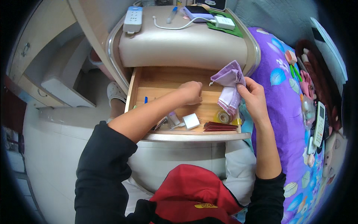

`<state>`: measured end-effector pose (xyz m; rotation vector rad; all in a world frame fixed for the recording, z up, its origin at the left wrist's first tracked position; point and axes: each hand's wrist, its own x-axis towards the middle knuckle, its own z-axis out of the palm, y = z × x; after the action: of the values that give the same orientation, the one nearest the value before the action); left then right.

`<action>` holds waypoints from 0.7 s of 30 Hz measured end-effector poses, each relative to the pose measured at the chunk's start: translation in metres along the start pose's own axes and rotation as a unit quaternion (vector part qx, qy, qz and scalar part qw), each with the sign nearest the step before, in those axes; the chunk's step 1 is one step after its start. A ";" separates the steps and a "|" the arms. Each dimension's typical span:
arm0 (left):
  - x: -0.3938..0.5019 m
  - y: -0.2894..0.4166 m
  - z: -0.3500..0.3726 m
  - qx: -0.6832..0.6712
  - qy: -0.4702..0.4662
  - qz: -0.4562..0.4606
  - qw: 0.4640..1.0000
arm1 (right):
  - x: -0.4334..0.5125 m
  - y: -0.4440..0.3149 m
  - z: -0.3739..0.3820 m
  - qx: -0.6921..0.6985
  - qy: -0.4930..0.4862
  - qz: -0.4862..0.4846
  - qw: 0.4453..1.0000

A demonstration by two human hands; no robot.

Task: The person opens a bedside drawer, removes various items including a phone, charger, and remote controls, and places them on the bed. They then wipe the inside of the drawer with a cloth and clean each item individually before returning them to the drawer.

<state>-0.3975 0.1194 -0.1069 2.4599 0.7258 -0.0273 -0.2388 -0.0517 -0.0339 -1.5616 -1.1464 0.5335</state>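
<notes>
My right hand [253, 98] grips a purple cloth drawstring pouch [230, 84] between thumb and fingers, above the right side of an open wooden drawer [170, 91]. Over the middle of the drawer is my left hand [191, 92], its fingers curled; whether something small is in them cannot be told. Near the drawer's front lie a white charger plug [191, 121], a small bottle [174, 118], a roll of clear tape [223, 116] and dark red folded items [220, 126]. My left forearm hides part of the drawer's left side.
A power strip [133, 20], a blue-capped pen [171, 14], a white cable [181, 28] with a charger [224, 22] and a phone-like device [198, 11] lie on the cabinet top. On the purple floral bedding [275, 112] at right is a remote control [319, 124]. A cupboard [42, 42] stands left.
</notes>
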 end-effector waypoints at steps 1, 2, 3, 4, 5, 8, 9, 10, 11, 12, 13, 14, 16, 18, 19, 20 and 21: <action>0.000 -0.001 0.003 -0.020 -0.007 -0.017 1.000 | 0.000 0.004 -0.002 0.005 0.006 0.013 1.000; -0.001 0.000 0.008 -0.012 0.007 0.009 1.000 | 0.000 0.008 0.000 0.054 0.015 0.022 0.998; -0.003 0.000 0.013 -0.006 0.028 0.034 0.999 | 0.000 0.011 0.001 0.089 0.013 0.029 0.995; -0.006 -0.002 0.016 0.003 0.049 0.057 0.997 | -0.001 0.013 0.003 0.123 0.018 0.041 0.991; -0.007 -0.003 0.020 0.019 0.067 0.055 0.996 | -0.001 0.015 0.005 0.157 0.021 0.060 0.986; -0.004 -0.001 0.028 0.055 0.099 0.066 0.991 | -0.004 0.016 0.003 0.145 -0.005 0.043 0.988; -0.004 0.000 0.027 0.066 0.092 0.060 0.992 | -0.005 0.016 0.001 0.147 -0.007 0.048 0.988; -0.005 0.001 0.025 0.077 0.089 0.056 0.991 | -0.007 0.015 0.000 0.152 -0.009 0.051 0.987; -0.007 0.004 0.020 0.090 0.075 0.043 0.992 | -0.008 0.014 -0.002 0.168 -0.015 0.046 0.985; -0.009 0.007 0.013 -0.030 0.066 0.018 0.997 | -0.009 0.014 -0.001 0.170 -0.004 0.048 0.984; -0.011 0.010 0.003 -0.146 0.043 -0.015 0.988 | -0.009 0.013 -0.002 0.163 0.002 0.049 0.985; -0.016 0.014 -0.007 -0.261 0.015 -0.055 0.964 | -0.010 0.012 -0.001 0.164 0.004 0.047 0.985; -0.031 0.022 -0.027 -0.466 0.017 -0.018 0.884 | -0.012 0.010 0.001 0.164 0.015 0.041 0.986; -0.047 0.030 -0.042 -0.546 0.024 -0.020 0.837 | -0.014 0.007 0.005 0.161 0.028 0.031 0.986; -0.056 0.034 -0.047 -0.576 0.027 -0.026 0.817 | -0.016 0.005 0.007 0.146 0.027 0.022 0.989; -0.064 0.036 -0.050 -0.610 0.029 -0.020 0.791 | -0.018 0.002 0.008 0.130 0.027 0.013 0.991; -0.070 0.038 -0.051 -0.624 0.030 -0.041 0.779 | -0.020 0.000 0.010 0.122 0.025 0.000 0.992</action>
<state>-0.4450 0.0850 -0.0322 1.1387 0.5692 0.3830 -0.2557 -0.0645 -0.0412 -1.3570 -1.0026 0.6070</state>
